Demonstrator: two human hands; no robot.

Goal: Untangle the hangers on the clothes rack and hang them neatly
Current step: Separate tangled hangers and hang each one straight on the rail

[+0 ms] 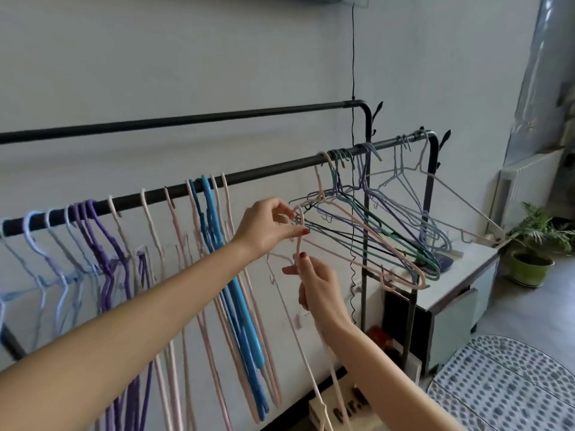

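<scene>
Untangling step: left hand (267,225) pinches the tangled hangers (367,231) — right hand (314,281) grips a pink hanger (298,244); next, unhook it.

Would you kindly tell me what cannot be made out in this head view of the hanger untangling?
- Where the pink hanger catches in the tangled bunch: the left hand covers the knot.
- Pink hanger's lower end: cut off by the bottom edge, past the right hand.
- Lower rail, left end: cut by the frame edge.
- Box lettering: partly hidden by the right forearm.
</scene>
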